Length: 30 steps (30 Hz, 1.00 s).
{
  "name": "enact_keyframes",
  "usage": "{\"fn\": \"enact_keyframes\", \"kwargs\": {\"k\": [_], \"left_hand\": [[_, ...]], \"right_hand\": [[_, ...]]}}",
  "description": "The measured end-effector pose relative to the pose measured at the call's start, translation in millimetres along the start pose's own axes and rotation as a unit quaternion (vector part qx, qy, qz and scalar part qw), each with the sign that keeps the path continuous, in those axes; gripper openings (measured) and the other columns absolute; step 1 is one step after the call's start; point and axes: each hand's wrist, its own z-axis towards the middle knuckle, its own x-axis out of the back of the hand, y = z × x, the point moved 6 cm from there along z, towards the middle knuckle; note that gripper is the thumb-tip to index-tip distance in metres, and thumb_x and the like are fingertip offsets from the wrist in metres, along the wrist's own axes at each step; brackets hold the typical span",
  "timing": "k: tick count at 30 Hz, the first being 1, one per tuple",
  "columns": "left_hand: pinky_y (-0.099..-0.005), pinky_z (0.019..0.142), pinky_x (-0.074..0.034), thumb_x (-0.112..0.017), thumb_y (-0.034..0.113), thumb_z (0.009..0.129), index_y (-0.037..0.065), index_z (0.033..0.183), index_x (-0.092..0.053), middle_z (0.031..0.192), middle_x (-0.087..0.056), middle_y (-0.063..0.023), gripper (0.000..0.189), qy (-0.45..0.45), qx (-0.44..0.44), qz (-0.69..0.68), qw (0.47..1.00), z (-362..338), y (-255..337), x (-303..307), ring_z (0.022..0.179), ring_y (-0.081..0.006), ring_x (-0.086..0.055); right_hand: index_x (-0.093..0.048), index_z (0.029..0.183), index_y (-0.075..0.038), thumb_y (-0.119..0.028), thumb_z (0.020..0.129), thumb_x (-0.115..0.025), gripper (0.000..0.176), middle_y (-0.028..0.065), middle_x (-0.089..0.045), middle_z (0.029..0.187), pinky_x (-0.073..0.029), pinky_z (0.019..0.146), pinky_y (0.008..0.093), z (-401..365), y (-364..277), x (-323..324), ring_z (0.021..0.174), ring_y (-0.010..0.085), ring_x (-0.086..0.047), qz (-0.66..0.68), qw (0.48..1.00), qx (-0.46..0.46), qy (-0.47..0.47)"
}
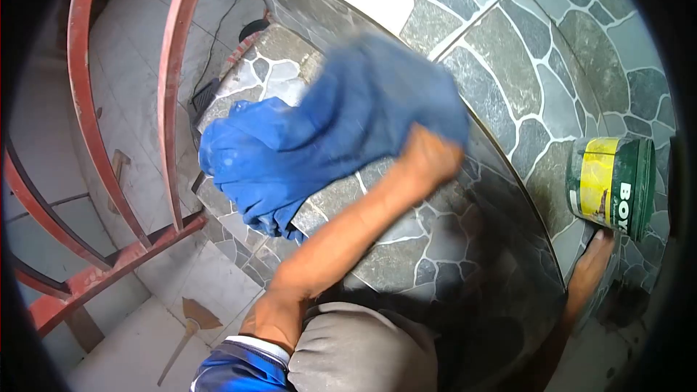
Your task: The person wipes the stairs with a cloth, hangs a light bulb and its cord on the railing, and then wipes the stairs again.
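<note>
My left hand is closed in a fist on a blue cloth, perhaps a garment. The part of the cloth near this hand is blurred by motion, and its bunched end lies over the stone-patterned tile step. At the right, my right hand rests by the base of a green bucket with a yellow label and white lettering. Its visible fingers look stretched out against the tile, though the bucket's edge and shadow partly cover them.
Red metal bars curve up on the left from a red rail. On the pale floor below lies a small brush or broom. A dark cable runs along the floor at the upper left. Higher tiled steps rise at the upper right.
</note>
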Motion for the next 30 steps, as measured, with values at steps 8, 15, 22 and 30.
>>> {"fn": "enact_keyframes", "kwargs": {"k": [8,15,22,30], "left_hand": [[-0.0571,0.087,-0.045,-0.057,0.012,0.079,-0.004,0.098,-0.062,0.096,-0.059,-0.0205,0.026,0.215,-0.009,0.005,0.977,-35.8,52.5,16.5,0.096,-0.0375,-0.055],[-0.0555,0.070,-0.049,-0.056,0.011,0.076,0.004,0.079,-0.059,0.068,-0.052,-0.0148,0.008,0.210,-0.006,0.205,0.956,-0.5,-0.7,-16.1,0.066,-0.0266,-0.056],[-0.0463,0.071,-0.049,-0.054,0.011,0.079,0.006,0.083,-0.061,0.075,-0.055,-0.0123,0.009,0.197,-0.076,-0.076,0.975,-55.5,76.1,8.4,0.071,-0.0237,-0.056],[-0.0492,0.075,-0.049,-0.055,0.012,0.082,0.004,0.089,-0.065,0.089,-0.061,-0.0153,0.015,0.294,0.026,-0.073,0.953,-45.5,70.0,-20.0,0.085,-0.0288,-0.059]], "right_hand": [[-0.049,0.120,0.011,-0.019,0.102,-0.042,0.036,0.0326,-0.053,0.117,-0.038,0.092,0.0462,6.8,-27.0,9.9,0.109,0.0463,-0.050,0.042,0.999,0.019,0.023],[-0.049,0.123,0.010,-0.022,0.102,-0.045,0.038,0.0319,-0.052,0.124,-0.038,0.095,0.0460,-3.7,-4.0,2.0,0.114,0.0449,-0.050,-0.014,1.000,-0.006,0.009],[-0.049,0.123,0.009,-0.024,0.103,-0.043,0.039,0.0297,-0.052,0.123,-0.037,0.097,0.0430,1.5,-14.0,4.1,0.115,0.0422,-0.049,0.031,0.999,-0.007,0.016],[-0.049,0.119,0.010,-0.024,0.103,-0.041,0.038,0.0315,-0.052,0.118,-0.038,0.092,0.0473,4.5,-22.5,9.0,0.111,0.0455,-0.049,0.031,0.999,-0.011,0.009]]}}
